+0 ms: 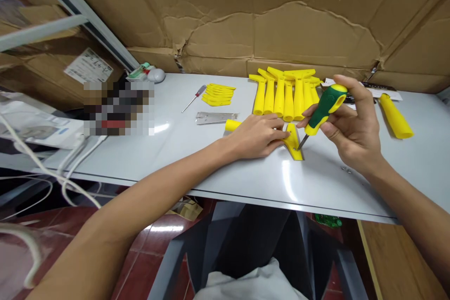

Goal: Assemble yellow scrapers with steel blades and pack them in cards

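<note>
My left hand [258, 137] lies flat on a yellow plastic scraper handle [293, 143] and presses it onto the white table [197, 164]. The handle's round end [232, 125] sticks out behind my wrist. My right hand [351, 126] grips a green and yellow screwdriver [325, 108], tilted, with its metal tip down on the wide end of the handle.
A row of several yellow scraper handles [284, 93] lies behind. A stack of thin yellow pieces [218, 94], a small red screwdriver [194, 98] and a metal blade strip [216, 117] lie to the left. One more yellow handle [395, 116] lies right. Small screws [346, 168] sit near my right wrist. Cardboard walls the back.
</note>
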`<state>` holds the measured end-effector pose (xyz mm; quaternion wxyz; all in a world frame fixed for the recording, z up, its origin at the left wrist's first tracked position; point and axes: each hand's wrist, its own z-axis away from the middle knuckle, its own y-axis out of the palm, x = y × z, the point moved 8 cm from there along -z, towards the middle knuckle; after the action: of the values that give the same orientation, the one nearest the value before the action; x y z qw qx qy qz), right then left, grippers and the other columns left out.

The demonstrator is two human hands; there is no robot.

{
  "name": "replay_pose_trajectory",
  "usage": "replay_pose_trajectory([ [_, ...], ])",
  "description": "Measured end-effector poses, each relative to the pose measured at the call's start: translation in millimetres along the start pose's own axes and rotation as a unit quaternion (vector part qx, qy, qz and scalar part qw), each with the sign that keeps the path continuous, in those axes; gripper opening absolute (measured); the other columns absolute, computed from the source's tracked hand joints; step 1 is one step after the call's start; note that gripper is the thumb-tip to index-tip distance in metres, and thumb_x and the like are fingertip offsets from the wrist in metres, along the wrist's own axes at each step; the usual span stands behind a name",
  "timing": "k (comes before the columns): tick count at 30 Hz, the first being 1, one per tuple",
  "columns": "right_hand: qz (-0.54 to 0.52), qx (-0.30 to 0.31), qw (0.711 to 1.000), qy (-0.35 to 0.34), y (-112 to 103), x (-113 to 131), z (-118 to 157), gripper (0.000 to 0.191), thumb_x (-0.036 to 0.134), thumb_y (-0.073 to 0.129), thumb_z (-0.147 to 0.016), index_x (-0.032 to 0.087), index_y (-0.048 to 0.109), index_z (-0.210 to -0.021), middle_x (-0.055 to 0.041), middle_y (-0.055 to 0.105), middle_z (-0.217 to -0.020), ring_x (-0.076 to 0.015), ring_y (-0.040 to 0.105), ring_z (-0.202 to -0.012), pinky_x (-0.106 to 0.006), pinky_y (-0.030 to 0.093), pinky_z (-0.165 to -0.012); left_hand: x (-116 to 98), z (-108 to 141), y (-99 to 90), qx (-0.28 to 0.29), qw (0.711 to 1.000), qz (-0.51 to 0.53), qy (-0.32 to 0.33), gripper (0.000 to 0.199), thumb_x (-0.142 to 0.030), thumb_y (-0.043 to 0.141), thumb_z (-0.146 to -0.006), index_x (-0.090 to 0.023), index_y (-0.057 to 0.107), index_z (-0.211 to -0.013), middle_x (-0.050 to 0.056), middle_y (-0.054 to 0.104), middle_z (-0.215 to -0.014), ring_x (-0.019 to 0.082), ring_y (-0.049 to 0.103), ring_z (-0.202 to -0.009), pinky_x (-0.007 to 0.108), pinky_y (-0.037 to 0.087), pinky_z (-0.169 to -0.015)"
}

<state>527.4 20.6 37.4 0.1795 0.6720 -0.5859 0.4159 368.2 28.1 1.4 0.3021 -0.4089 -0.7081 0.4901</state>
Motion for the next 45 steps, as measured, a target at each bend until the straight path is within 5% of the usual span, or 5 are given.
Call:
replay_pose_trajectory([
  [26, -0.015, -0.007, 0.999, -0.037, -1.6, 5.0, -2.1, 0.079, 0.03, 0.091, -0.084, 0.045, 0.052, -0.152, -0.0057, 0.079, -0.127, -0.03, 0.083, -0.105, -0.054, 0.07, -0.098, -0.7, -0.1, 0.5, 0.012, 1.0, -0.001, -0.004, 0.026, -0.032, 0.054, -0.11, -0.024, 0.077, -0.12, 0.008, 0.075, -0.107, 0.025, 0.065, -0.102, 0.037, 0.042, -0.069],
  [35, -0.043, 0.101, 0.993, -0.032, -3.5, 4.8, -6.5, 0.08, 0.029, 0.092, -0.084, 0.045, 0.048, -0.149, -0.0043, 0.081, -0.118, -0.0292, 0.084, -0.104, -0.051, 0.071, -0.092, 1.1, -0.6, 4.2, 0.014, 1.0, 0.02, 0.002, 0.027, -0.029, 0.055, -0.111, -0.027, 0.076, -0.127, 0.007, 0.076, -0.113, 0.025, 0.064, -0.108, 0.036, 0.043, -0.07],
  [38, -0.045, 0.124, 0.991, -0.015, 1.7, 7.7, -5.9, 0.089, 0.026, 0.094, -0.08, 0.046, 0.048, -0.153, -0.0057, 0.074, -0.133, -0.0305, 0.082, -0.111, -0.052, 0.071, -0.095, 0.9, -0.8, 4.2, 0.016, 1.0, 0.017, -0.001, 0.025, -0.029, 0.057, -0.11, -0.027, 0.076, -0.126, 0.006, 0.077, -0.114, 0.024, 0.064, -0.108, 0.036, 0.042, -0.07],
  [41, -0.044, 0.098, 0.994, -0.024, 2.7, 11.9, -5.6, 0.09, 0.019, 0.095, -0.077, 0.046, 0.052, -0.151, -0.0049, 0.068, -0.143, -0.0291, 0.081, -0.113, -0.051, 0.071, -0.097, 0.5, -1.0, 3.5, 0.016, 1.0, 0.017, -0.002, 0.025, -0.031, 0.057, -0.111, -0.028, 0.077, -0.126, 0.006, 0.077, -0.114, 0.024, 0.064, -0.105, 0.036, 0.041, -0.069],
  [45, -0.052, 0.057, 0.996, -0.04, 0.4, 9.9, -5.1, 0.089, 0.011, 0.095, -0.076, 0.043, 0.054, -0.149, -0.0032, 0.076, -0.124, -0.0274, 0.083, -0.104, -0.048, 0.074, -0.091, 0.4, -1.3, 4.5, 0.02, 1.0, 0.019, 0.002, 0.028, -0.033, 0.054, -0.112, -0.029, 0.076, -0.128, 0.007, 0.076, -0.111, 0.025, 0.064, -0.105, 0.036, 0.041, -0.07],
])
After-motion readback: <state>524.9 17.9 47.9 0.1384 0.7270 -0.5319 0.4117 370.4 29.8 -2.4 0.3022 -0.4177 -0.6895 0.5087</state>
